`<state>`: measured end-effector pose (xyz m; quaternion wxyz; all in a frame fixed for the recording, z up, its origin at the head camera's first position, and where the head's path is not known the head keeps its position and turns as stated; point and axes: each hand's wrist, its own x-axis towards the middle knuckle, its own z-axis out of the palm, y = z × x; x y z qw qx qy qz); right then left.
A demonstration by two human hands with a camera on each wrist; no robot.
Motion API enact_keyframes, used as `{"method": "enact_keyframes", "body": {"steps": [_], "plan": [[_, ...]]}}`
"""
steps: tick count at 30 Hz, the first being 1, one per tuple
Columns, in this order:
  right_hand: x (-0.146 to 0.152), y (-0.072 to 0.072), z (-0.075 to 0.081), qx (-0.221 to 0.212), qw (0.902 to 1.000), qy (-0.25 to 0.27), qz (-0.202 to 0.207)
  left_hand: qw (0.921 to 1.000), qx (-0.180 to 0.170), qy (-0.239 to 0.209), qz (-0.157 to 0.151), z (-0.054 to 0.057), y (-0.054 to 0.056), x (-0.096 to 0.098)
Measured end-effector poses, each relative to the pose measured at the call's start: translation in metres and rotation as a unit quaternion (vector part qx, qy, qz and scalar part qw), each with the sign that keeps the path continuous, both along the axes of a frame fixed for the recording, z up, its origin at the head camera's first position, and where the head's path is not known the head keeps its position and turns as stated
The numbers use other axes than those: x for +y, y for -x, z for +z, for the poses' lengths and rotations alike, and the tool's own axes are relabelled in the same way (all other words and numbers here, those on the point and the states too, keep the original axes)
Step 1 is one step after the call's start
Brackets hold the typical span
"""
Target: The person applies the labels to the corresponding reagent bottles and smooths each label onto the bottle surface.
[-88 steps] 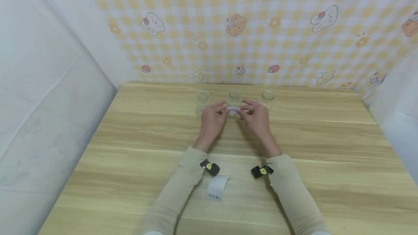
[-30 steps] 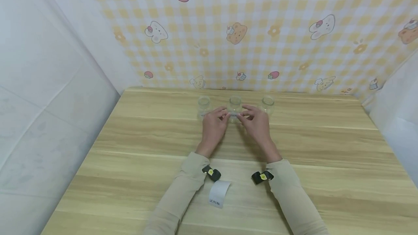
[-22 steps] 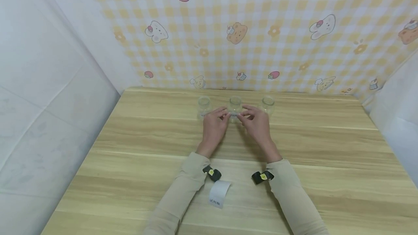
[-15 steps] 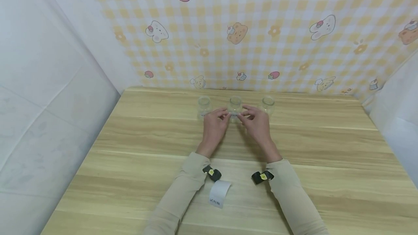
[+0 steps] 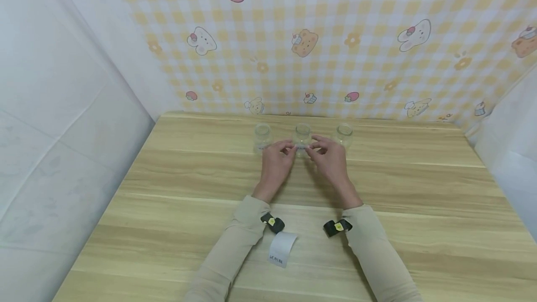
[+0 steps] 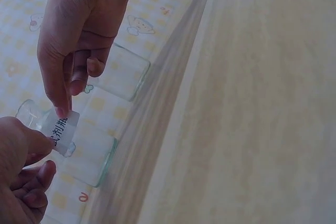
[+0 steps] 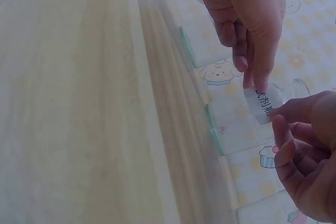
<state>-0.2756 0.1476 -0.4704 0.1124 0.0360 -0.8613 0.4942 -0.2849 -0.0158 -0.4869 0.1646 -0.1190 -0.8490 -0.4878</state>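
Observation:
Three clear glass bottles stand in a row near the table's back edge. At the front of the middle bottle [image 5: 302,130], both hands hold a small white label [image 6: 64,132] with handwritten characters. My left hand [image 5: 277,164] pinches the label's left end between thumb and finger. My right hand [image 5: 333,158] pinches its right end, the other fingers loosely bent. In the right wrist view the label [image 7: 260,104] overlaps the bottle's upper body, just below the neck. The left bottle [image 5: 262,132] also shows dark marks like a label, partly behind my left hand.
The right bottle [image 5: 345,132] stands just behind my right hand. A curled pale strip of paper [image 5: 282,249] with handwriting lies on the wooden table [image 5: 419,209] between the forearms. A checked, patterned cloth [image 5: 356,59] hangs right behind the table's back edge.
The head view has tilted slightly up, so the scene sits lower in it. The label looks darker and less face-on than 2.9 seconds ago. Both hands keep their pinch and barely move.

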Motion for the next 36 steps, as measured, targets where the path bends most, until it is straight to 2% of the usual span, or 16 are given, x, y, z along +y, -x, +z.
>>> {"method": "enact_keyframes", "body": {"steps": [13,26,36], "plan": [[-0.0005,-0.0013,0.0018,-0.003,0.9999,0.012,0.001,0.9997,-0.020,-0.017,0.002,0.0013,-0.0021,0.0014],[0.0003,-0.0017,0.0003,-0.006,0.9995,0.030,0.007,0.9998,-0.016,-0.014,0.004,-0.0010,-0.0019,0.0021],[0.0010,-0.0020,0.0010,-0.009,0.9993,0.034,0.013,0.9996,-0.022,-0.019,0.000,0.0015,-0.0035,0.0007]]}}
